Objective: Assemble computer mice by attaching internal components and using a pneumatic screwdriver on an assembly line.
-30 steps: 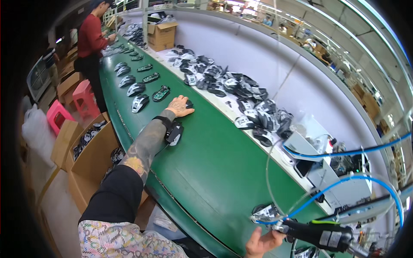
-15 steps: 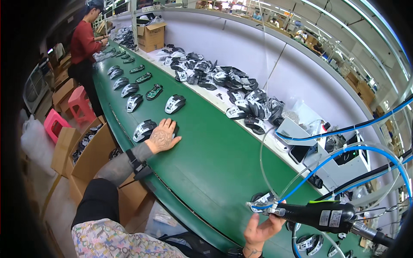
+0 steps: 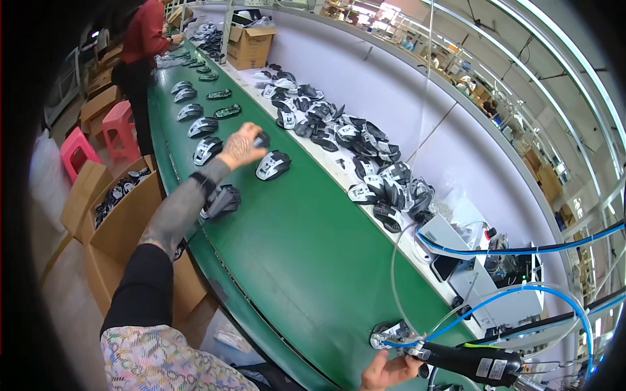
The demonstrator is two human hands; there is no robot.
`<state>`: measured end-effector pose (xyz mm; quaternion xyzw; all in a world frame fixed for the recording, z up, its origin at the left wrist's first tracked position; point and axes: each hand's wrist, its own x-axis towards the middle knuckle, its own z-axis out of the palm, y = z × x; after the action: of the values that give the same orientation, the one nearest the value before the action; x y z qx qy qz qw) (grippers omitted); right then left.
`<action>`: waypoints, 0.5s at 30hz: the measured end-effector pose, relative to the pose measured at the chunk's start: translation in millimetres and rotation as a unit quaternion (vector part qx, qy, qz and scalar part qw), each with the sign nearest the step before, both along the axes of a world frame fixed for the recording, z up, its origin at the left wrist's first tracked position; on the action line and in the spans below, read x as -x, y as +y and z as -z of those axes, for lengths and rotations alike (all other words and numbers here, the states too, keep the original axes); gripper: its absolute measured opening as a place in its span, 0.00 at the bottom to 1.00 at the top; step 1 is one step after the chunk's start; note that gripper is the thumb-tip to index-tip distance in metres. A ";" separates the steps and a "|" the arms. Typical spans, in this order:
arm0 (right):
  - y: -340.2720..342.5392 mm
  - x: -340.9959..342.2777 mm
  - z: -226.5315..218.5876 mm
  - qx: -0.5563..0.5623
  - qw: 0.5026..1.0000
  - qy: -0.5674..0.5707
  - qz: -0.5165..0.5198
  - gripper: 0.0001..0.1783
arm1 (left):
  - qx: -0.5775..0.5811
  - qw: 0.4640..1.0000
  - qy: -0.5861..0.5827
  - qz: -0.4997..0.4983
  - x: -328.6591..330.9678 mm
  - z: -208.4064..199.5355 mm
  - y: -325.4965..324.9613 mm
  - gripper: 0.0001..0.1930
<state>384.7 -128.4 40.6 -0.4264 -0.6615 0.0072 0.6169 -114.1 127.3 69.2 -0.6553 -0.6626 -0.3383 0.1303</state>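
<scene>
My left hand [image 3: 240,148] reaches over the green conveyor belt, its fingers closed on a dark, rounded mouse shell [image 3: 262,139]. Just nearer me lie a white-and-black mouse shell [image 3: 272,165] and, beside my forearm, a dark mouse shell [image 3: 223,201]. At the lower right my right hand [image 3: 390,371] has its fingers at the front end of a black power screwdriver [image 3: 475,362] fed by hoses. The screwdriver's tip is close to a mouse part [image 3: 387,333] on the belt; whether they touch I cannot tell.
The green belt [image 3: 293,260] carries a row of mouse shells [image 3: 203,126] and circuit boards [image 3: 227,111]. Loose shells are heaped on the white ledge [image 3: 339,161]. Blue hoses [image 3: 515,289] arch at right. Cardboard boxes [image 3: 130,260] stand left; a person in red [image 3: 145,36] works farther along.
My left hand has lifted off the belt and moved farther away, now with a dark mouse shell in it. My right hand stays at the screwdriver. The view has shifted slightly.
</scene>
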 end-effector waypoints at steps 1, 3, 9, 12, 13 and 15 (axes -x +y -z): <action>0.3 0.0 -0.5 -0.002 1.000 0.000 0.001 0.30 | 0.022 0.998 -0.003 -0.060 17.8 7.4 16.3 0.28; 0.0 4.2 -4.6 0.003 1.000 -0.005 0.019 0.29 | 0.097 0.982 -0.005 -0.162 51.5 19.4 40.3 0.34; -0.9 -5.2 -0.6 0.023 1.000 -0.008 0.008 0.31 | 0.196 0.959 -0.025 -0.205 64.6 35.6 61.8 0.36; -1.3 -5.2 -0.2 0.018 1.000 -0.002 0.004 0.31 | 0.207 0.960 -0.022 -0.188 66.3 32.5 63.5 0.37; -3.5 -4.3 -2.7 0.052 0.999 0.012 -0.006 0.30 | 0.219 0.959 -0.032 -0.178 66.0 29.6 62.6 0.37; -1.7 1.8 -6.2 0.044 0.999 0.025 -0.020 0.30 | 0.223 0.960 -0.020 -0.167 64.8 25.3 58.1 0.38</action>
<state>382.9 -130.1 46.7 -0.4399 -0.6534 0.0591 0.6132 -178.8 185.4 43.9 -0.5407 -0.8239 -0.1684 0.0216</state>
